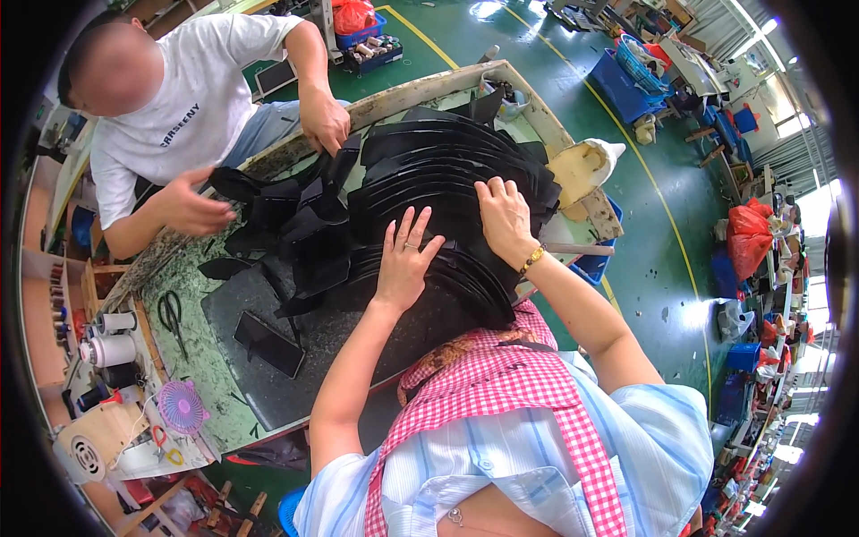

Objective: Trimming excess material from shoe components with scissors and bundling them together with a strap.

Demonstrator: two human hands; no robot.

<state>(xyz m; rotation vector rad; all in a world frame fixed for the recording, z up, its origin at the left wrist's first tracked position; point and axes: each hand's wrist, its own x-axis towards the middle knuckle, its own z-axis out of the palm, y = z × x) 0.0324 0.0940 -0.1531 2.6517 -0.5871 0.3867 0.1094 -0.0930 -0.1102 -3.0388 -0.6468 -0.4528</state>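
- from my far-off seat, i see the pile of black strips [443,170] just past both hands, up at 12 o'clock on the surface [215,394].
- the strips stand close in a row, like bent cards. each one is long from 9 o'clock to about 3 or 4 o'clock, with a hump in the middle.
- my left hand [403,273] looks laid on the near part of the pile. its fingers are spread wide and point to 1 o'clock. i see no strip pinched there.
- my right hand [507,219] is on the 3 o'clock side. its fingers are bent and close together, with tips toward 11 o'clock. i cannot tell if they pinch an edge or just press.
- so both sets of fingers lie across the strips, not along them. i think that matters most.
- the right hand is nearer the 3 o'clock ends and reaches farther up. the left hand is nearer the 9 o'clock side.
- loose black pieces [313,255] lie at 9 o'clock from my left hand, and the co-worker [201,89] sits past them at 10 o'clock.
- dark scissors [170,313] lie far over at 8 o'clock, well apart from my fingers.
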